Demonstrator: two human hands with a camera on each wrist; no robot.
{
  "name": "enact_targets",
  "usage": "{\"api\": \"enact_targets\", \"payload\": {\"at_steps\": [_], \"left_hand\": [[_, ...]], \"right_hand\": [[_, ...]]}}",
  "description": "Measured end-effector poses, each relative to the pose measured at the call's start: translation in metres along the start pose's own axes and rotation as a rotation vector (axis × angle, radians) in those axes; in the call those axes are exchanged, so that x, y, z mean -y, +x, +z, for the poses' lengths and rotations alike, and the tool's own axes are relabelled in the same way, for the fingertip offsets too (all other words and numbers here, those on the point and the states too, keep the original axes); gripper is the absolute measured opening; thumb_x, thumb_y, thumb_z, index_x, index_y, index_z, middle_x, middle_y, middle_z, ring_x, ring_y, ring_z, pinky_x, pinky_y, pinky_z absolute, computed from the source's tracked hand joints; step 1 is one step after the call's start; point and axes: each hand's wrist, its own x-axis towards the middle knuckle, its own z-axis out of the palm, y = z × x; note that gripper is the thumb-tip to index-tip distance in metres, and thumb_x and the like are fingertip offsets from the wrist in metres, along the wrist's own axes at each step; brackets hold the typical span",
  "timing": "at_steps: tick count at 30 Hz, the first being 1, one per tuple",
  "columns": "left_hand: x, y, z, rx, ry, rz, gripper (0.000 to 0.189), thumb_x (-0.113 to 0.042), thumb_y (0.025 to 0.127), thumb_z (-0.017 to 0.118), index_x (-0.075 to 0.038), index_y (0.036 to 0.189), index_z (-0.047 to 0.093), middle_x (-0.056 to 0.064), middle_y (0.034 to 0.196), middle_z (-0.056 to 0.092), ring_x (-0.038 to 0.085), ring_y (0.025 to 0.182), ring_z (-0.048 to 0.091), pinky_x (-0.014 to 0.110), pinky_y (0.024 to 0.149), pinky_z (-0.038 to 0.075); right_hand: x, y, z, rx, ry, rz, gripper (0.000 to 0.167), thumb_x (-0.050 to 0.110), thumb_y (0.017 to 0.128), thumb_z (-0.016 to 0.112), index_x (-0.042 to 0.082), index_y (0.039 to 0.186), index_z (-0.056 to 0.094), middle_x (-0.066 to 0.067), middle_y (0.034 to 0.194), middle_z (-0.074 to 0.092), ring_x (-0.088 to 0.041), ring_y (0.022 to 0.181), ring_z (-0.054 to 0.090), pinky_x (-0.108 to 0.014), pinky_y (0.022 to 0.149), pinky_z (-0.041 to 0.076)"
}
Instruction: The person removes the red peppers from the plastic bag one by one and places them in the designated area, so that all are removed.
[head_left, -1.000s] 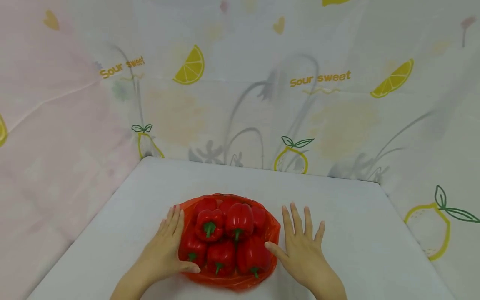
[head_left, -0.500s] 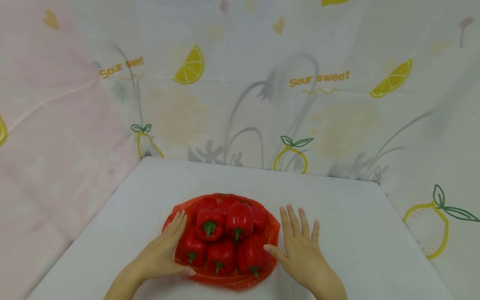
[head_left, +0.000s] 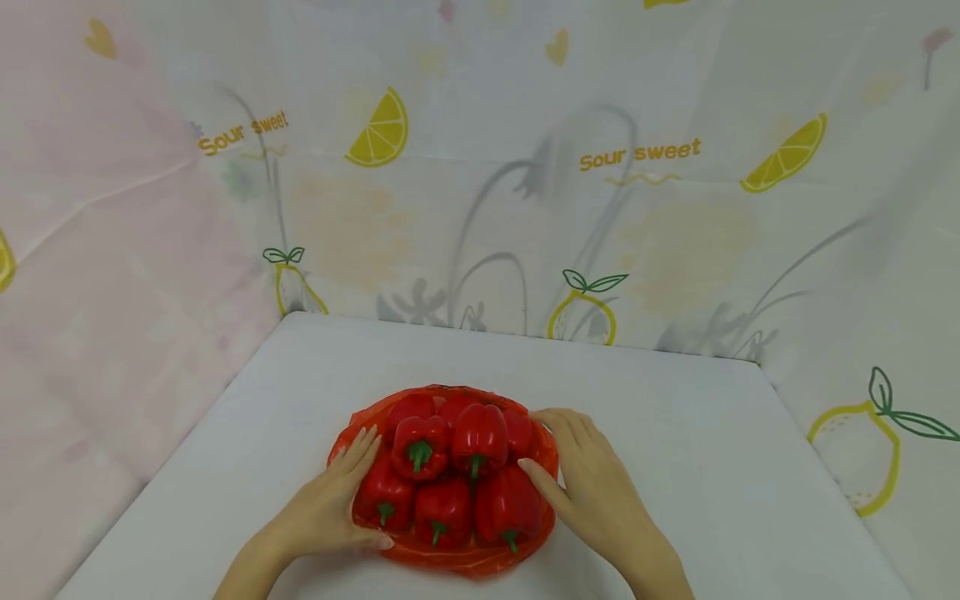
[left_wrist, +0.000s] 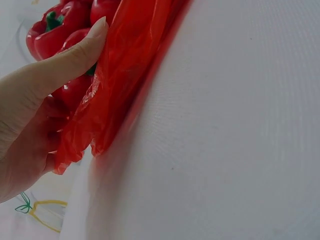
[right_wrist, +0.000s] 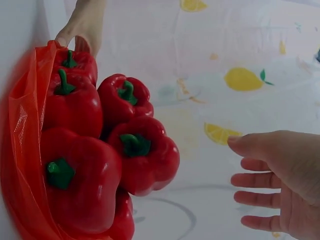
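While red plastic bag [head_left: 442,560] lies open on white counter [head_left: 712,467], red peppers [head_left: 442,508] fill it: three across front, others piled behind, rearmost partly hidden. Bag's base out of sight. Left hand [head_left: 333,506] released, straight fingers against bag's left side. Right hand [head_left: 596,487] released, fingers relaxed, beside bag's right. Lemon-print cloth [head_left: 480,208] beyond.

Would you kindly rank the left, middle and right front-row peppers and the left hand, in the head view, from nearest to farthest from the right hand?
1. Right pepper, beside the right hand.
2. Middle pepper, at the row's center.
3. Left pepper, at the row's left end.
4. Left hand, farthest left.
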Motion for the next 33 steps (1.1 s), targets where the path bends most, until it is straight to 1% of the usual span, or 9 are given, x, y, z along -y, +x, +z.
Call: {"api": "enact_targets", "payload": {"at_steps": [3,10,13,15,18,22,26,30,33], "left_hand": [[0.002,0.001,0.002,0.005,-0.016,-0.002,0.127,-0.074,0.059,0.074,-0.001,0.151,0.024,0.017,0.158,0.017,0.04,0.141,0.022,0.061,0.097,0.04],[0.006,0.001,0.007,-0.001,-0.018,0.008,0.129,-0.076,0.058,0.072,-0.001,0.151,0.024,0.017,0.157,0.02,0.038,0.141,0.023,0.059,0.095,0.043],[0.007,0.001,0.007,-0.015,-0.007,0.016,0.13,-0.077,0.058,0.072,0.0,0.151,0.024,0.017,0.157,0.021,0.036,0.141,0.024,0.058,0.101,0.038],[0.006,0.0,0.008,-0.024,-0.004,0.024,0.131,-0.077,0.057,0.072,0.001,0.15,0.025,0.018,0.157,0.021,0.036,0.141,0.024,0.057,0.105,0.032],[0.006,0.0,0.009,-0.034,0.0,0.027,0.132,-0.078,0.057,0.071,0.003,0.15,0.025,0.018,0.157,0.021,0.037,0.141,0.025,0.057,0.108,0.026],[0.007,-0.001,0.01,-0.031,-0.006,0.017,0.132,-0.078,0.056,0.071,0.002,0.151,0.024,0.016,0.158,0.02,0.035,0.142,0.023,0.056,0.109,0.023],[0.009,0.0,0.011,-0.036,-0.041,0.018,0.13,-0.076,0.058,0.072,0.0,0.151,0.023,0.016,0.158,0.02,0.036,0.142,0.023,0.059,0.107,0.029],[0.013,0.001,0.013,-0.046,-0.079,0.024,0.129,-0.075,0.059,0.073,-0.001,0.152,0.021,0.016,0.158,0.019,0.037,0.142,0.022,0.061,0.102,0.034],[0.015,0.001,0.014,-0.048,-0.101,0.023,0.13,-0.074,0.059,0.074,-0.004,0.153,0.019,0.016,0.158,0.018,0.038,0.142,0.021,0.061,0.102,0.034]], "right_hand": [[0.001,0.002,0.001,-0.002,0.008,-0.01,0.044,0.03,0.089,0.068,0.009,0.125,0.053,0.0,0.12,0.056,-0.016,0.112,0.051,-0.038,0.093,0.047],[0.0,0.008,0.007,0.05,-0.009,0.007,0.049,0.033,0.086,0.072,0.01,0.125,0.053,0.0,0.118,0.056,-0.016,0.113,0.05,-0.039,0.093,0.048],[-0.004,0.012,0.012,0.055,0.009,-0.028,0.056,0.042,0.084,0.072,0.01,0.126,0.053,0.0,0.121,0.055,-0.017,0.117,0.047,-0.04,0.096,0.045],[-0.006,0.015,0.017,0.062,0.031,-0.065,0.063,0.049,0.082,0.072,0.01,0.127,0.052,-0.001,0.124,0.053,-0.018,0.121,0.044,-0.041,0.099,0.042],[-0.008,0.02,0.024,0.091,0.058,-0.103,0.075,0.058,0.078,0.071,0.01,0.131,0.049,-0.001,0.129,0.05,-0.02,0.127,0.039,-0.043,0.104,0.038],[-0.009,0.024,0.029,0.141,0.094,-0.085,0.086,0.058,0.072,0.077,0.011,0.136,0.045,0.0,0.135,0.048,-0.02,0.133,0.033,-0.046,0.106,0.035],[-0.009,0.026,0.032,0.181,0.128,-0.048,0.091,0.055,0.067,0.081,0.01,0.137,0.043,0.001,0.138,0.045,-0.02,0.136,0.029,-0.048,0.107,0.034],[-0.011,0.028,0.034,0.193,0.127,-0.05,0.094,0.055,0.067,0.081,0.009,0.138,0.042,0.0,0.139,0.044,-0.021,0.137,0.028,-0.048,0.109,0.032],[-0.013,0.029,0.036,0.199,0.136,-0.046,0.096,0.056,0.067,0.082,0.009,0.139,0.04,0.0,0.14,0.044,-0.021,0.138,0.027,-0.048,0.11,0.031]]}}
